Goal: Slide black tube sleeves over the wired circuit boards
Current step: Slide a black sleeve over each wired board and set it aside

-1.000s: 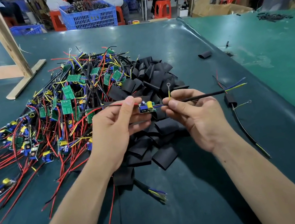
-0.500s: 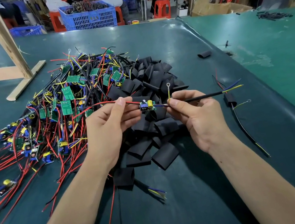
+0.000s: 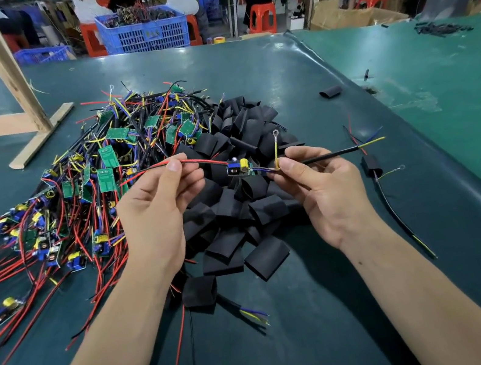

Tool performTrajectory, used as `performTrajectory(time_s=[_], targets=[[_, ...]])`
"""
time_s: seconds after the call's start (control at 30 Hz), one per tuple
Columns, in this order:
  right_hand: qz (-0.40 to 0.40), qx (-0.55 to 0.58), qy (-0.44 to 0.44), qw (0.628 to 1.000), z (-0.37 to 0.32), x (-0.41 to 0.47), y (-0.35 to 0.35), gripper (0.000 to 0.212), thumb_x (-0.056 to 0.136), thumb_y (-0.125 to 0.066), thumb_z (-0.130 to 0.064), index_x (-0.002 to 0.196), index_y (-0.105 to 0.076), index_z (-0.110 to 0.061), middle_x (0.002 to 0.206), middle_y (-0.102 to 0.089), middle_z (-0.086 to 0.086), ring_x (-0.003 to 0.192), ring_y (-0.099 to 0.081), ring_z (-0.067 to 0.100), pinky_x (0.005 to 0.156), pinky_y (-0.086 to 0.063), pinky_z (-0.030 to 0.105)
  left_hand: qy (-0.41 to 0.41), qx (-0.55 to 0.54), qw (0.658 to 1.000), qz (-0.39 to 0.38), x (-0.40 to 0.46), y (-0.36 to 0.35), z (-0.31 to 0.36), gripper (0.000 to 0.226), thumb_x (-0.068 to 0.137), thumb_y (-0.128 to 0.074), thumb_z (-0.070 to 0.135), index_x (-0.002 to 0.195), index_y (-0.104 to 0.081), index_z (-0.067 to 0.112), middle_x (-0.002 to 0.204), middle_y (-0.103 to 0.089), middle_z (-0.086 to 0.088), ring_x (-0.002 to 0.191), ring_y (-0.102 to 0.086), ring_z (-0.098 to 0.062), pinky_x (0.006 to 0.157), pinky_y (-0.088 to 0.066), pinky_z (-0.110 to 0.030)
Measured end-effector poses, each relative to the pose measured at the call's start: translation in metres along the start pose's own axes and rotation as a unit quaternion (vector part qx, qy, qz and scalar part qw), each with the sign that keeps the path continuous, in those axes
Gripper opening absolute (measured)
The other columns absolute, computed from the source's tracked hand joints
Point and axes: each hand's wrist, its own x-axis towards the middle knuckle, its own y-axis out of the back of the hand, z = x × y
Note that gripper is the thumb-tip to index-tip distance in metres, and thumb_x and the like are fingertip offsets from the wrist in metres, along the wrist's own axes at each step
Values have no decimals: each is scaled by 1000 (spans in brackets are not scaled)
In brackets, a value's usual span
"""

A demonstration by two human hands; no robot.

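Observation:
A small circuit board [image 3: 240,169] with blue and yellow parts hangs in the air between my hands, over a heap of flat black tube sleeves [image 3: 241,195]. My left hand [image 3: 160,209] pinches the board's red and black wires [image 3: 200,161] to its left. My right hand [image 3: 320,187] pinches the black cable [image 3: 330,155] on the board's right side, where a yellow wire with a ring terminal [image 3: 275,134] sticks up. No sleeve is on this board. A big tangle of wired boards [image 3: 80,191] lies to the left.
A sleeved board [image 3: 200,292] with wires lies near the front, another [image 3: 371,166] to the right. A loose sleeve [image 3: 331,91] sits at the back right. A wooden frame [image 3: 21,92] stands back left. Beyond the green table [image 3: 320,313] are a blue crate [image 3: 144,33] and seated people.
My hands have drawn apart, stretching the wires straight. The board now hangs free in the gap, farther from my left fingers.

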Motion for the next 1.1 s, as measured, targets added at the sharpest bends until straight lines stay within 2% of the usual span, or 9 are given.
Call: performTrajectory(time_s=[0.13,0.3,0.4,0.53,0.63,0.73,0.83,0.93,1.1], targets=[[0,-5,-1,1000,-2,-1,-1,17,80,-69,9,89,-67,-5,74,-71,7,71,-70,20,64,-56,22,-31,6,999,12,1,0,2,20,97,-53,-2,84,-68,1,91,-67,-16,65,-66,-15,68,-55,-24],[-4,-14,1,1000,-5,-2,-2,20,81,-67,8,95,-65,-7,76,-71,6,66,-71,18,55,-53,19,-4,-18,1000,-26,3,2,3,26,96,-45,-7,102,-69,2,66,-63,-2,61,-54,-11,63,-47,-21],[10,-6,3,1000,-6,-2,-2,23,81,-68,7,98,-64,-7,77,-71,7,64,-70,17,53,-51,20,12,-43,998,-51,1,-1,5,28,94,-43,-10,96,-69,2,67,-62,-1,60,-50,-9,61,-41,-20],[-4,-7,5,1000,-7,-3,-1,19,80,-69,3,94,-65,-9,75,-70,8,60,-68,16,52,-51,20,13,-61,998,-27,2,-1,8,26,93,-45,-11,85,-66,3,67,-59,3,55,-44,-9,62,-39,-21],[-19,-20,3,1000,-6,-4,-3,16,83,-67,3,93,-66,-9,75,-70,6,59,-67,15,52,-51,19,74,-116,990,-41,5,2,13,22,89,-45,-4,97,-62,8,68,-49,4,55,-40,-8,58,-39,-18],[-20,-28,2,999,-5,-5,-4,16,85,-65,5,92,-66,-9,76,-70,5,59,-67,14,52,-50,19,118,-181,973,-76,5,5,15,27,82,-42,4,102,-58,11,73,-49,3,59,-42,-9,61,-41,-19],[-22,-32,4,999,-4,-6,-5,16,87,-63,7,92,-66,-8,75,-71,4,62,-69,15,54,-51,19,132,-209,966,-75,4,8,16,26,88,-38,4,96,-59,16,76,-53,3,66,-50,-11,67,-46,-25],[-13,-29,6,999,-3,-6,-6,15,87,-62,7,90,-65,-7,75,-71,4,64,-70,17,55,-52,20,161,-255,951,-72,4,8,19,24,84,-40,5,92,-60,16,75,-51,0,69,-55,-17,66,-49,-28],[7,30,-7,999,-3,-2,-3,12,92,-59,3,87,-65,-5,78,-72,9,70,-72,22,58,-56,24,141,-183,970,-71,7,7,16,11,99,-48,14,93,-56,19,61,-38,7,57,-46,-10,57,-44,-22]])
